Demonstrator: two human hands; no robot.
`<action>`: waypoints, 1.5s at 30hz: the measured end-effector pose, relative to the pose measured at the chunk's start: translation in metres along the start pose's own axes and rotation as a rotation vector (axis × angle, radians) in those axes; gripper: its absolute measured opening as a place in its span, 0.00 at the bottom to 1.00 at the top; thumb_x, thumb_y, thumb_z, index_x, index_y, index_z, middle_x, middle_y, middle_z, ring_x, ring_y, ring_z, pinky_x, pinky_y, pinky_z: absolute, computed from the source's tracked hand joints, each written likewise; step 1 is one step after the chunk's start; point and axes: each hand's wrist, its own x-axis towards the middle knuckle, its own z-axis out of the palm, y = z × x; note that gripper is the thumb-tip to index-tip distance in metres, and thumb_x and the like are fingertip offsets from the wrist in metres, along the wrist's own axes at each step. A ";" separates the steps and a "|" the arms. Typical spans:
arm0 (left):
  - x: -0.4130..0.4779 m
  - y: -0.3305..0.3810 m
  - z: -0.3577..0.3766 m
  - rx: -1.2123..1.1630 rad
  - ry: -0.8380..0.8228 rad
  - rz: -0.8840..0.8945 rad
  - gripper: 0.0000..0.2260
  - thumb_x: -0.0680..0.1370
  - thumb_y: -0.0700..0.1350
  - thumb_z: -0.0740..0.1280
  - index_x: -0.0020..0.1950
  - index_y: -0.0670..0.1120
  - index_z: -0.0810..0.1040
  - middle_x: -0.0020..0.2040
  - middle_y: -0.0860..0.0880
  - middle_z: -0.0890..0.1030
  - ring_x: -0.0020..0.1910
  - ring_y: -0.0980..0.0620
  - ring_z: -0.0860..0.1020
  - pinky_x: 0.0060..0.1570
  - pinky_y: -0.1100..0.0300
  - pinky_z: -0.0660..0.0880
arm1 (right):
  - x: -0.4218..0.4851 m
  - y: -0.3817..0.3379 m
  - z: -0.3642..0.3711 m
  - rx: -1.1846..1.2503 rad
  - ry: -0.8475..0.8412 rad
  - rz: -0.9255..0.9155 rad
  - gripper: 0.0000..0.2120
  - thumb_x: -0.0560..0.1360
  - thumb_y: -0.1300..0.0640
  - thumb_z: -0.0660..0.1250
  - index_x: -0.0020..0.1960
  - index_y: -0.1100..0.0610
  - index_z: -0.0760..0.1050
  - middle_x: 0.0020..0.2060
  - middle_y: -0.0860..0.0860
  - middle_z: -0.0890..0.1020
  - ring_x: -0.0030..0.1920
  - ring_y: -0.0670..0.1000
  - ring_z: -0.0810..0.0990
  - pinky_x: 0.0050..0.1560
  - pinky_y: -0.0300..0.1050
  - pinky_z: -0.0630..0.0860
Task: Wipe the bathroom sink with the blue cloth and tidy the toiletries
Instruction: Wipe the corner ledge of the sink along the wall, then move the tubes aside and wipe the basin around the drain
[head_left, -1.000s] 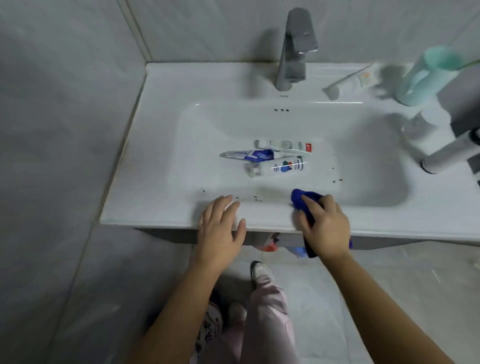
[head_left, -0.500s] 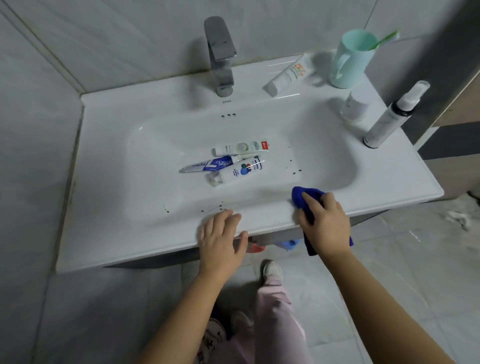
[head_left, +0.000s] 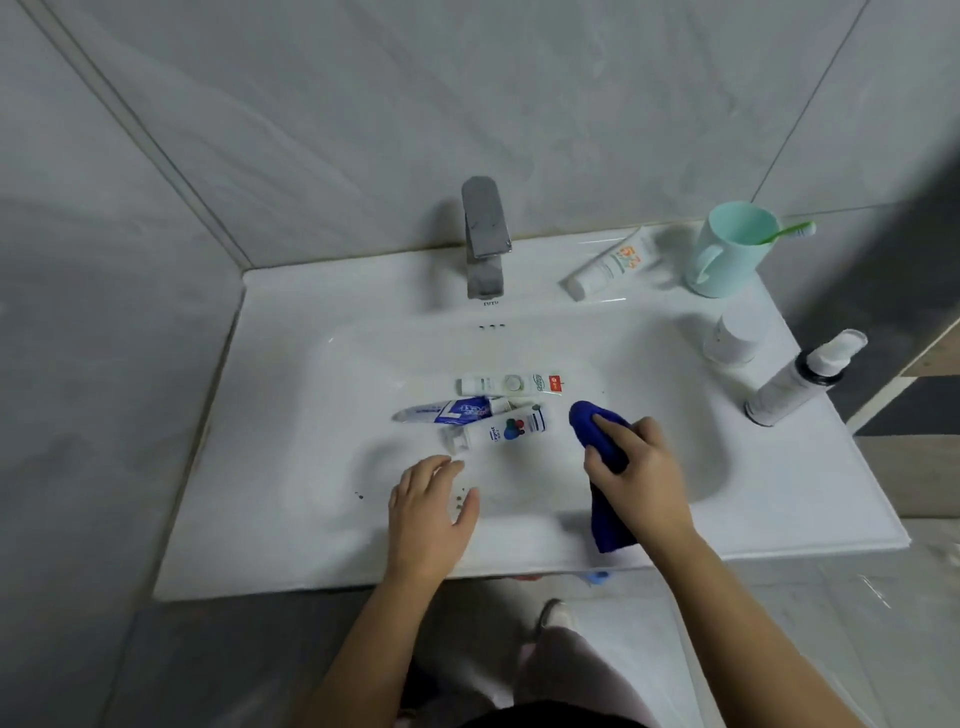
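Observation:
The white sink (head_left: 270, 467) has three tubes lying in its basin: a white tube with a red end (head_left: 509, 385), a flattened blue and silver tube (head_left: 447, 411), and a white tube with coloured dots (head_left: 498, 429). My right hand (head_left: 641, 475) grips the blue cloth (head_left: 597, 431) inside the basin, just right of the tubes, with the cloth's tail hanging toward the front rim. My left hand (head_left: 431, 512) hovers with fingers spread over the basin's near slope, fingertips close to the dotted tube's cap. Small dark specks (head_left: 359, 496) dot the basin near my left hand.
A chrome faucet (head_left: 485, 234) stands at the back centre. On the right ledge are a white tube (head_left: 610, 265), a mint cup (head_left: 727, 249) holding a green toothbrush (head_left: 787, 231), a small white jar (head_left: 732, 338) and a spray bottle (head_left: 802, 376). Tiled walls close the left and back.
Both hands moved from the sink's front rim forward into the basin. The right hand carried the blue cloth up beside the tubes, and the view tilted up.

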 end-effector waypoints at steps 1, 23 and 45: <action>0.008 0.001 0.000 -0.011 0.003 -0.022 0.20 0.72 0.55 0.58 0.53 0.44 0.80 0.53 0.48 0.79 0.53 0.50 0.73 0.53 0.56 0.70 | 0.011 -0.002 -0.001 0.005 -0.010 -0.008 0.18 0.71 0.58 0.68 0.61 0.56 0.76 0.46 0.53 0.71 0.41 0.52 0.74 0.43 0.40 0.67; 0.131 -0.061 0.089 0.050 -0.457 0.071 0.22 0.73 0.46 0.70 0.66 0.45 0.72 0.61 0.47 0.75 0.61 0.46 0.71 0.60 0.57 0.64 | 0.092 -0.005 0.079 -0.025 -0.055 0.136 0.19 0.73 0.55 0.68 0.63 0.55 0.74 0.47 0.48 0.71 0.41 0.46 0.71 0.43 0.35 0.65; 0.094 -0.057 -0.046 -0.518 0.006 -0.285 0.19 0.67 0.37 0.75 0.52 0.50 0.73 0.50 0.56 0.75 0.50 0.58 0.76 0.43 0.70 0.76 | 0.081 -0.086 0.086 0.106 -0.241 -0.076 0.19 0.73 0.57 0.67 0.64 0.54 0.73 0.44 0.48 0.71 0.40 0.42 0.72 0.40 0.27 0.65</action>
